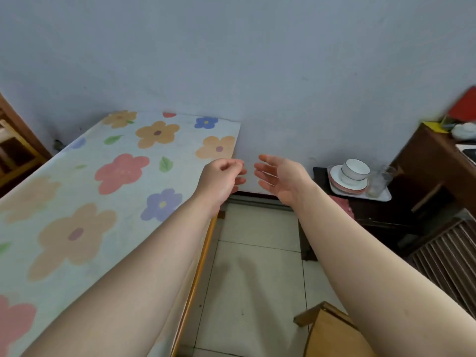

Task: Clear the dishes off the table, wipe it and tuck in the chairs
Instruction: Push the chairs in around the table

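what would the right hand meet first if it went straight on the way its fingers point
Most likely the wall. The right hand points forward between the flowered table and the tray of dishes, and nothing shows in that gap before the wall, though depth is hard to judge.

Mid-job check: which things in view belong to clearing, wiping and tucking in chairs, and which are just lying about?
Job:
flower-patterned cloth-covered table
stacked white bowl and plates
clear glasses on the white tray
light wooden chair, lower right
left hand and right hand, both empty

Lying about:
dark wooden cabinet
red flat item
brown slatted rack
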A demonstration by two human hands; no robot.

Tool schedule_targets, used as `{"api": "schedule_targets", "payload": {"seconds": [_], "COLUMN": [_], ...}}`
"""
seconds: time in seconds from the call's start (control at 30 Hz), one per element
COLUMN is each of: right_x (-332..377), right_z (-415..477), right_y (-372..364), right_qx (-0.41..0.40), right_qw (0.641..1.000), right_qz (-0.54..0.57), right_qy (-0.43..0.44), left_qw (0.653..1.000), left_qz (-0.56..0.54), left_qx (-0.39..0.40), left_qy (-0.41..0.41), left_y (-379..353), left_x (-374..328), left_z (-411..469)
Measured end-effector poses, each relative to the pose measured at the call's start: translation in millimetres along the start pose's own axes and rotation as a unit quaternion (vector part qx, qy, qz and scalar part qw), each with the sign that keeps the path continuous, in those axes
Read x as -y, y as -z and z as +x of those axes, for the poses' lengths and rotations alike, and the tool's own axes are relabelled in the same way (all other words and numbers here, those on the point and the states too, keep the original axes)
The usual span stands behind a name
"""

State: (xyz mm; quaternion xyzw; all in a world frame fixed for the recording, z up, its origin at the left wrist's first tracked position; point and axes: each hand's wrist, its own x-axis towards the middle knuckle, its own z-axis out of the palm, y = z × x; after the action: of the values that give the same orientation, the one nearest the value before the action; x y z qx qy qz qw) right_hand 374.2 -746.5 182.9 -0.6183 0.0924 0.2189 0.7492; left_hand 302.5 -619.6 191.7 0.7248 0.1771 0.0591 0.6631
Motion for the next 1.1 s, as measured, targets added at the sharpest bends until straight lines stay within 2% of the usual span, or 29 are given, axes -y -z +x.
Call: {"api": "schedule_targets", "payload": {"seconds": [0.13, 0.23, 0.5, 0.67, 0.9, 1.1], "right_x": [-1.0, -5.3, -31.3, -60.9, -102.4, -156.6], "right_z": [-40.5, -74.7, -174.1, -228.8, -281.3, -294.4], "right_y": [42.4, 94.2, 288.5, 400.8, 512.1, 564.6], "right_qx": [0.038, 0.027, -0.123, -0.223, -0.332, -0.308], "right_qw": [0.998, 0.998, 0.984, 0.961, 0.92, 0.89], "right_qz": [0.027, 0.008, -0.108, -0.16, -0.207, -0.255], "right_qy": [0.035, 0.062, 0.065, 0.031, -0.035, -0.218], "left_qw": [0.999, 0.998, 0.993, 0.986, 0.965, 0.95], "left_qz": [-0.018, -0.011, -0.012, 0.003, 0.046, 0.094], "left_qx": [0.03, 0.057, 0.117, 0.163, 0.247, 0.272], "left_qy": [-0.03, -0.039, -0.003, 0.023, 0.07, 0.121], "left_y": [-43.9, -89.8, -247.7, -340.5, -443.8, -481.1], "left_x": [-3.6, -1.7, 32.4, 53.3, 85.7, 118.0], "left_z": [-31.9, -58.7, -167.8, -230.0, -302.2, -334.5]}}
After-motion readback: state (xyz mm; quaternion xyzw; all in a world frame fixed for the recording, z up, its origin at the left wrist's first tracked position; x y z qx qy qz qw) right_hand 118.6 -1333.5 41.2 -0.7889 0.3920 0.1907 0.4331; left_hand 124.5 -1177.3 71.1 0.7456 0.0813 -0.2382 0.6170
